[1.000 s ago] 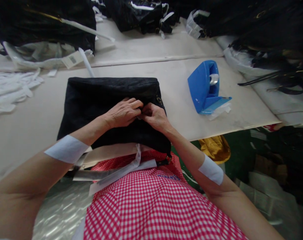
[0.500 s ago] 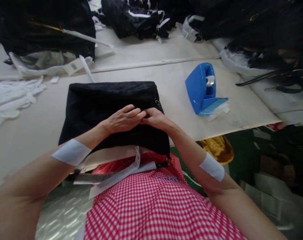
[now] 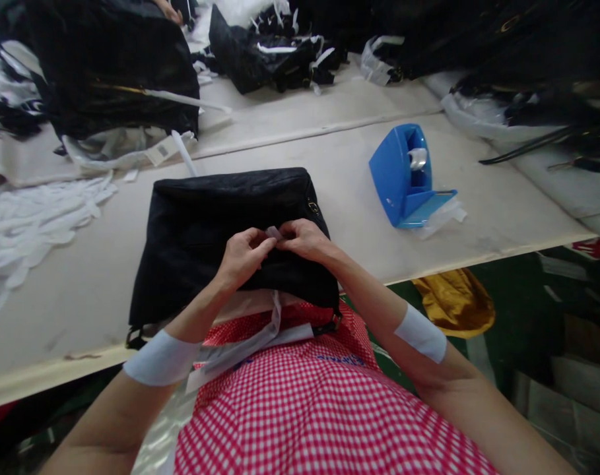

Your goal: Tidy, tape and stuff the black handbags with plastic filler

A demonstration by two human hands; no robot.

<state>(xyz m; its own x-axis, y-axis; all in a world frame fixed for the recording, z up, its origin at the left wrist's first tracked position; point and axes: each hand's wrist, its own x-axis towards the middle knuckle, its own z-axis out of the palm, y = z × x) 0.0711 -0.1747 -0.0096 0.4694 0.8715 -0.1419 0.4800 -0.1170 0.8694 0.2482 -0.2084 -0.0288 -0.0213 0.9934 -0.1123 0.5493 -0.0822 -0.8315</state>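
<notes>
A black handbag (image 3: 195, 218) lies on the table in front of me, its near edge against my lap. Over its middle, my left hand (image 3: 244, 256) and my right hand (image 3: 307, 240) meet fingertip to fingertip. Between them is a small translucent strip (image 3: 274, 233), which looks like tape or thin film; both hands pinch it. A gold-coloured ring (image 3: 313, 207) sits at the bag's right end. From the near edge a white wrapped strap (image 3: 260, 340) hangs over my red checked apron (image 3: 300, 409).
A blue tape dispenser (image 3: 403, 178) stands to the right. White strips (image 3: 42, 224) are heaped at the left. More black bags (image 3: 116, 72) line the far side, where another person's hand (image 3: 168, 10) shows. A yellow cloth (image 3: 453, 303) is below the table edge.
My left hand has drawn back, its wrist lower, and the small translucent strip now shows between my fingers. The view has shifted slightly left. A person's hand has appeared at the far left bag.
</notes>
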